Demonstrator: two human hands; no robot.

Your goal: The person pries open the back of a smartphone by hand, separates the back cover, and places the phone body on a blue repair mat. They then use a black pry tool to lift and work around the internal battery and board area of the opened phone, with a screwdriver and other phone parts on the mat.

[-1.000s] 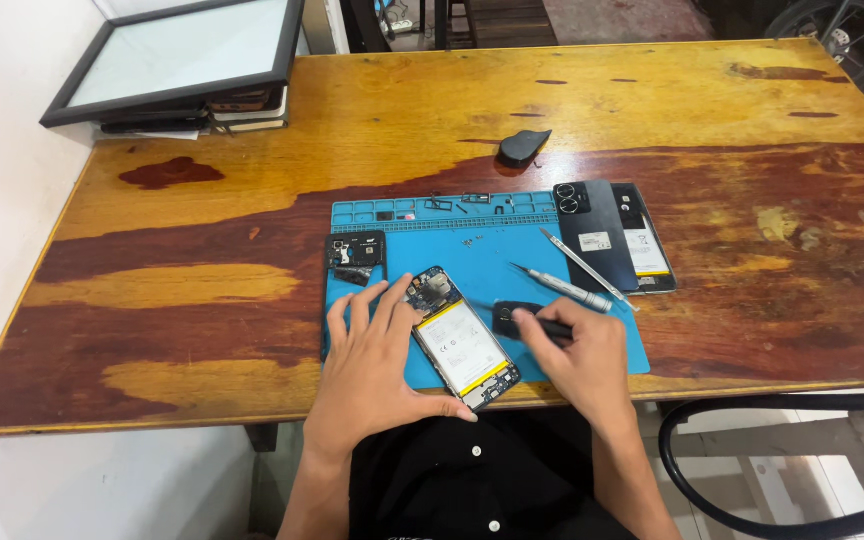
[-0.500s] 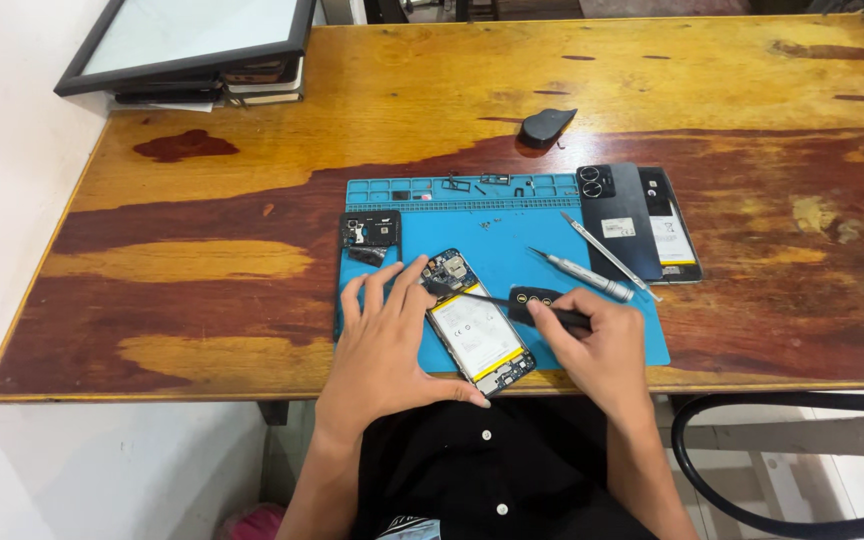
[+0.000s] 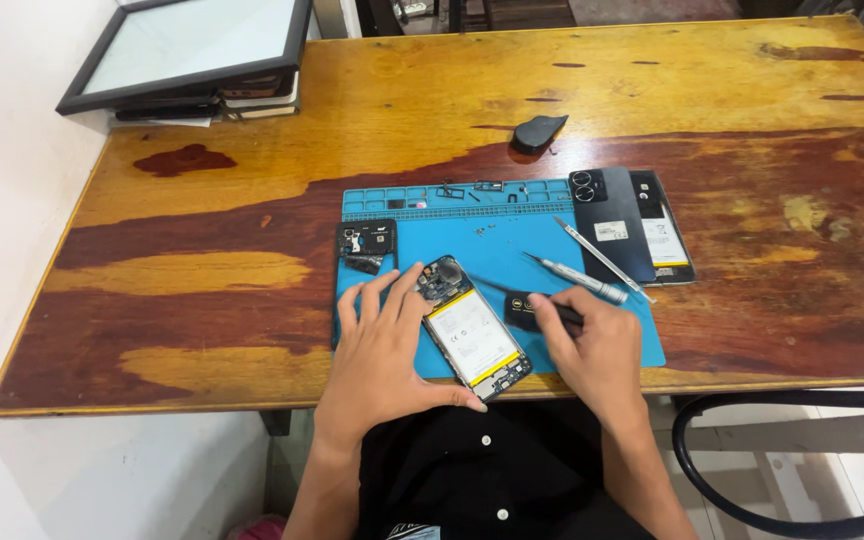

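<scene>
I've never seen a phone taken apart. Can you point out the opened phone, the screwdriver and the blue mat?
opened phone [image 3: 472, 335]: head view, on its white battery.
screwdriver [image 3: 577, 279]: head view, on its silver handle.
blue mat [image 3: 497, 240]: head view, on a bare patch near the middle.

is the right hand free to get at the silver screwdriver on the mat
Probably yes: the screwdriver lies bare on the blue mat just beyond the right hand, nothing between them, though that hand already grips a black tool.
</scene>
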